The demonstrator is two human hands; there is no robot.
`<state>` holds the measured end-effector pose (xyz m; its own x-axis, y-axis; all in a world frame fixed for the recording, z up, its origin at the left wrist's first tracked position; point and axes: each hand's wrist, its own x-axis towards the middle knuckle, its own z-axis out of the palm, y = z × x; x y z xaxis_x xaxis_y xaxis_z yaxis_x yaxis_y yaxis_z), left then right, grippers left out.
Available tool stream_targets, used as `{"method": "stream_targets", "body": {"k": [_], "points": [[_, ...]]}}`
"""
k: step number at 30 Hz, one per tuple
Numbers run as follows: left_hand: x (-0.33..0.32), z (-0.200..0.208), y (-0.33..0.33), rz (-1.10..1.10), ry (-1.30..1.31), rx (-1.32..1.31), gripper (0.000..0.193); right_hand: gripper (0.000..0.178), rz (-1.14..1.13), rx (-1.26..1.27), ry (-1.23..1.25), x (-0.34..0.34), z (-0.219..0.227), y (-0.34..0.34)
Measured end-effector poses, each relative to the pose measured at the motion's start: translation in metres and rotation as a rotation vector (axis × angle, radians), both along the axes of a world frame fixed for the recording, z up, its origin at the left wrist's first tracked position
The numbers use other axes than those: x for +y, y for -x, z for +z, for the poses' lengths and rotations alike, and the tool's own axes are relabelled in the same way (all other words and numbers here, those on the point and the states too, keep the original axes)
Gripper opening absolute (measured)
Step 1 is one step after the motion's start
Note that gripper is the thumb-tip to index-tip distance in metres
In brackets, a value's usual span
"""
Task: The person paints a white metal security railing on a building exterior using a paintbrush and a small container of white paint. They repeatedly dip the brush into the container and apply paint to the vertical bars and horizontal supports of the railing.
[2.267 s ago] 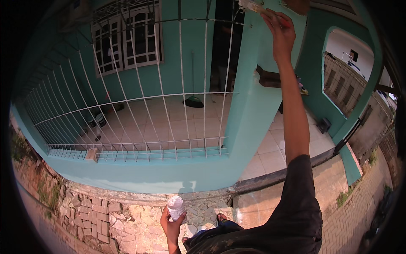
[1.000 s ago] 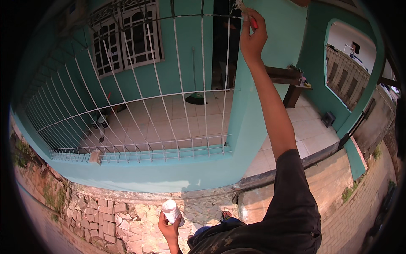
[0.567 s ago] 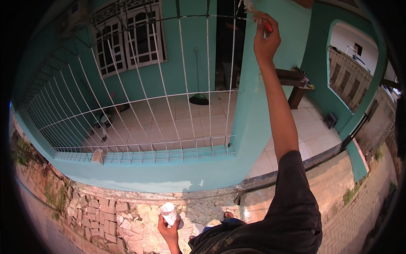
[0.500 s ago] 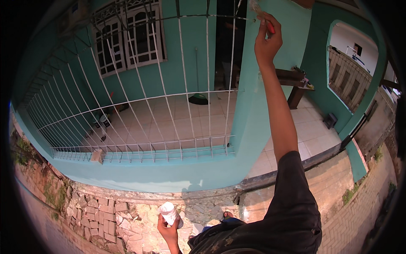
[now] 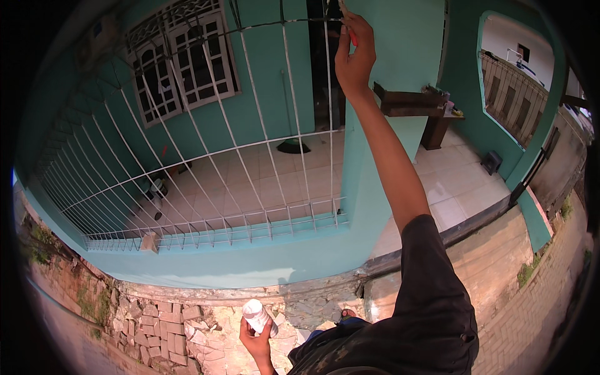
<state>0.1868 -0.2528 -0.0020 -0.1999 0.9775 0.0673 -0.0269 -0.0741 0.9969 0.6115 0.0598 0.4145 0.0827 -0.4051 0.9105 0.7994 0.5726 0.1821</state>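
Note:
My right hand (image 5: 356, 59) is raised high on an outstretched arm, its fingers closed round a paintbrush with a red handle (image 5: 353, 37). The brush head is at the picture's top edge, beside the upper rail of a metal window grille (image 5: 284, 94); whether it touches a bar I cannot tell. Lower bars of the grille are white, while the upper rail and bar tops look dark. Low down, my left hand (image 5: 255, 342) grips a small white container (image 5: 255, 312) by its side. What is inside it cannot be made out.
A turquoise low wall (image 5: 206, 265) carries the grille, with a brick piece (image 5: 150, 242) on its ledge. Behind the bars are a tiled porch, a broom head (image 5: 294, 146) and a window (image 5: 181, 62). Broken paving (image 5: 156, 331) lies below; a dark wooden ledge (image 5: 409, 103) juts out at right.
My right hand and the brush have shifted left, closer to the grille's bars. The view has turned slightly. My left hand still holds the white container, a little to the right of before.

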Motion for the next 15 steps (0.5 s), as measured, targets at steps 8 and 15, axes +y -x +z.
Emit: {"method": "stream_targets", "body": {"k": [8,15], "points": [[0.001,0.005,-0.011,0.025,-0.010,-0.009,0.063,0.023,0.040,-0.068,0.089,0.016,-0.021,0.010],[-0.001,0.009,-0.023,0.072,0.017,-0.003,0.064,0.019,0.102,0.027,-0.029,0.011,0.002,-0.003]]}}
